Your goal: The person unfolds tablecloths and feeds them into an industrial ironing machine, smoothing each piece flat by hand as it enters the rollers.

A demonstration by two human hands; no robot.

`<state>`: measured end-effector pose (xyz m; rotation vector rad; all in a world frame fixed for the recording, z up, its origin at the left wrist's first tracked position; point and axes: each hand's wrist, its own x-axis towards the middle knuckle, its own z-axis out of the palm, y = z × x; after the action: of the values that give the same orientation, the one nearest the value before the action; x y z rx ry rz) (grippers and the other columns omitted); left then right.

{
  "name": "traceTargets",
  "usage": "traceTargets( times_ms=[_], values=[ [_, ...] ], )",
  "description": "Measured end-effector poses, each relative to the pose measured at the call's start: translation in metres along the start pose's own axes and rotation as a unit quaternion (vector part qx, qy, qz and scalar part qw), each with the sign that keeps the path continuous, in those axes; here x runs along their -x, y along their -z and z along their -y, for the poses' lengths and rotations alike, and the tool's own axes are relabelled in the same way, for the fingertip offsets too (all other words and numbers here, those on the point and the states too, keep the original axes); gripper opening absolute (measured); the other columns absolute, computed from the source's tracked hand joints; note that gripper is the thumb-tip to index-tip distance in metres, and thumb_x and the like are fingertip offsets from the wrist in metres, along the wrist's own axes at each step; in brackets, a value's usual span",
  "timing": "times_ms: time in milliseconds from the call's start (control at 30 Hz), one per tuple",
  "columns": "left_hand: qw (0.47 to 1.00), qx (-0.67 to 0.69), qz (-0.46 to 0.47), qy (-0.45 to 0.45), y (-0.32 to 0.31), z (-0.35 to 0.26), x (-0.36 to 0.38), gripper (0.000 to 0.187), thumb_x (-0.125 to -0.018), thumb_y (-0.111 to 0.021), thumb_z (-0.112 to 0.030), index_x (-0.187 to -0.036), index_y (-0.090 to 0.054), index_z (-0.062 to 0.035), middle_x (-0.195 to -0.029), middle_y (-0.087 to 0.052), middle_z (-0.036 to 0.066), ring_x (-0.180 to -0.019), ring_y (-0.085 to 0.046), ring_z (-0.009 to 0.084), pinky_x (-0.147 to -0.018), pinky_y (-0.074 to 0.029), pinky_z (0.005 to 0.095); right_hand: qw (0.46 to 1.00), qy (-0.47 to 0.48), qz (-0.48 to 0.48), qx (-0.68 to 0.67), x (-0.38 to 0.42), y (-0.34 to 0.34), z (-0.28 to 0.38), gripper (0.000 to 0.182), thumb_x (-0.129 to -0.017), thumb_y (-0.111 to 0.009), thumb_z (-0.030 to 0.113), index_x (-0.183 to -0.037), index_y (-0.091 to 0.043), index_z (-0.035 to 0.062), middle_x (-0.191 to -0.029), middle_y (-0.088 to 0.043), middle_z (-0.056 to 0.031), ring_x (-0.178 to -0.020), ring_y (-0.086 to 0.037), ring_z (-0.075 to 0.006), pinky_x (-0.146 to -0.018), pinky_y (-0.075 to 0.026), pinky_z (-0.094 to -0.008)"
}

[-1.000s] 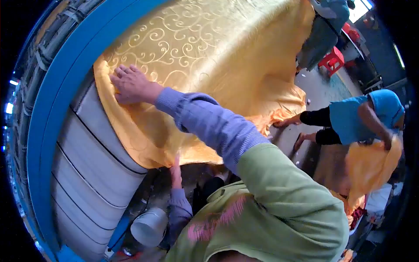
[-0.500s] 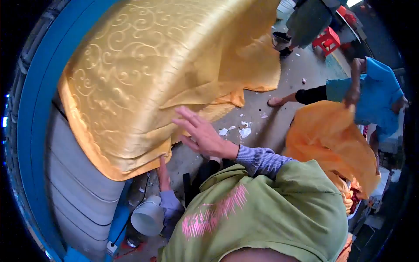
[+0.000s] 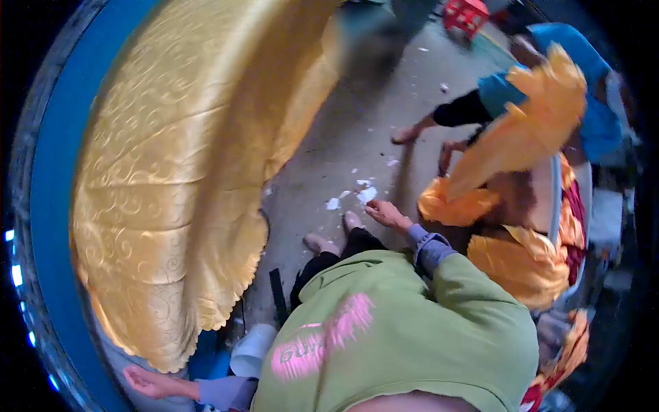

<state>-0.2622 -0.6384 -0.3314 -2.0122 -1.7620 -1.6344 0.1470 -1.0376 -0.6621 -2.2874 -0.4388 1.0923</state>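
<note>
A gold patterned cloth (image 3: 158,165) with a scalloped edge hangs in folds over a blue-framed machine (image 3: 58,158) on my left. My left hand (image 3: 149,383) is low, just below the cloth's bottom corner; its fingers are loosely curled and I see nothing in them. Out over the floor, in front of my green top (image 3: 425,323), is my right hand (image 3: 390,215). Its fingers are loosely extended, apart from the cloth, and no object shows in them. A white bucket (image 3: 252,350) stands between my left forearm and my body.
To the right, a person in blue (image 3: 597,96) lifts an orange cloth (image 3: 528,130) beside a tub (image 3: 555,199) of orange and dark red cloths. White scraps (image 3: 367,194) lie on the floor. A red stool (image 3: 465,15) stands at the back.
My left hand has come away from the cloth's edge, down and left. The right hand has moved right and down, off the cloth. The gold cloth hangs lower; the person's orange cloth is raised.
</note>
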Motion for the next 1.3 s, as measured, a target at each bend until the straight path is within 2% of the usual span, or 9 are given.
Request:
traceTargets(
  times_ms=[100, 167, 233, 367, 500, 600, 767, 1100, 1300],
  values=[
    [0.953, 0.126, 0.249, 0.121, -0.046, -0.014, 0.042, 0.036, -0.091, -0.055, -0.027, -0.116, -0.055, -0.0016, -0.108, -0.06, 0.011, -0.097, -0.058, 0.0204, -0.083, -0.044, 0.0304, 0.995, -0.026, -0.095, -0.03, 0.045, 0.014, -0.084, 0.039, -0.086, -0.05, 0.033, -0.104, -0.061, 0.0014, -0.093, -0.065, -0.0191, -0.088, -0.062, -0.0341, -0.08, -0.047, -0.0417],
    [0.847, 0.215, 0.457, 0.166, -0.092, -0.046, 0.099, 0.038, -0.092, -0.051, -0.03, -0.119, -0.053, -0.003, -0.107, -0.06, 0.01, -0.094, -0.058, 0.0186, -0.081, -0.044, 0.0292, 0.978, -0.131, -0.103, -0.122, 0.074, 0.015, -0.14, 0.04, -0.085, -0.054, 0.036, -0.102, -0.063, 0.0006, -0.087, -0.066, -0.0146, -0.081, -0.062, -0.0264, -0.074, -0.048, -0.0376],
    [0.715, 0.255, 0.645, 0.093, -0.112, -0.102, 0.151, 0.027, -0.09, -0.053, -0.009, -0.116, -0.055, -0.0006, -0.1, -0.062, 0.01, -0.091, -0.059, 0.0168, -0.084, -0.046, 0.0279, 0.951, -0.158, -0.17, -0.202, 0.115, 0.011, -0.184, 0.039, -0.084, -0.059, 0.035, -0.1, -0.063, -0.0002, -0.081, -0.066, -0.0111, -0.074, -0.062, -0.0205, -0.068, -0.048, -0.035],
    [0.582, 0.22, 0.782, 0.037, -0.128, -0.175, 0.228, 0.027, -0.086, -0.058, -0.007, -0.114, -0.058, -0.0041, -0.096, -0.064, 0.005, -0.088, -0.058, 0.0116, -0.078, -0.047, 0.0238, 0.846, -0.275, -0.397, -0.226, 0.154, 0.012, -0.247, 0.052, -0.078, -0.067, 0.032, -0.113, -0.054, -0.0036, -0.093, -0.064, -0.0141, -0.084, -0.061, -0.0221, -0.075, -0.048, -0.0343],
    [0.483, 0.218, 0.843, -0.089, -0.133, -0.212, 0.264, 0.028, -0.087, -0.058, -0.009, -0.115, -0.057, -0.0032, -0.097, -0.064, 0.007, -0.09, -0.059, 0.0127, -0.08, -0.047, 0.0251, 0.772, -0.242, -0.505, -0.301, 0.166, 0.048, -0.238, 0.076, -0.071, -0.075, 0.033, -0.127, -0.04, -0.005, -0.12, -0.053, -0.0184, -0.109, -0.052, -0.027, -0.093, -0.042, -0.0349],
    [0.489, 0.217, 0.84, -0.093, -0.134, -0.224, 0.274, 0.029, -0.086, -0.06, -0.012, -0.114, -0.057, -0.004, -0.096, -0.065, 0.009, -0.086, -0.06, 0.015, -0.077, -0.048, 0.0266, 0.769, -0.301, -0.52, -0.216, 0.155, 0.075, -0.215, 0.084, -0.068, -0.077, 0.029, -0.132, -0.034, -0.0033, -0.135, -0.039, -0.0196, -0.124, -0.04, -0.0292, -0.103, -0.033, -0.0359],
    [0.525, 0.204, 0.82, -0.101, -0.132, -0.228, 0.273, 0.029, -0.086, -0.061, -0.013, -0.113, -0.058, -0.0041, -0.096, -0.066, 0.01, -0.084, -0.061, 0.0159, -0.076, -0.049, 0.0271, 0.817, -0.102, -0.515, -0.238, 0.099, 0.107, -0.214, 0.102, -0.067, -0.078, 0.031, -0.141, -0.018, -0.0039, -0.142, -0.029, -0.0216, -0.132, -0.028, -0.0307, -0.109, -0.023, -0.0357],
    [0.591, 0.168, 0.787, -0.047, -0.114, -0.205, 0.278, 0.029, -0.087, -0.06, -0.015, -0.113, -0.059, -0.0039, -0.094, -0.066, 0.01, -0.086, -0.061, 0.0148, -0.076, -0.049, 0.0274, 0.81, -0.095, -0.55, -0.177, -0.006, 0.133, -0.187, 0.113, -0.061, -0.083, 0.037, -0.139, -0.015, -0.0075, -0.141, -0.027, -0.0246, -0.131, -0.028, -0.0334, -0.108, -0.024, -0.0369],
    [0.574, 0.175, 0.8, 0.008, -0.129, -0.187, 0.285, 0.042, -0.083, -0.065, -0.016, -0.122, -0.052, -0.0063, -0.104, -0.063, 0.011, -0.09, -0.06, 0.0161, -0.079, -0.049, 0.0299, 0.767, -0.063, -0.572, -0.285, -0.008, 0.157, -0.151, 0.09, -0.072, -0.063, 0.042, -0.138, -0.022, -0.0025, -0.142, -0.029, -0.0183, -0.131, -0.029, -0.031, -0.109, -0.024, -0.0365]
  ],
)
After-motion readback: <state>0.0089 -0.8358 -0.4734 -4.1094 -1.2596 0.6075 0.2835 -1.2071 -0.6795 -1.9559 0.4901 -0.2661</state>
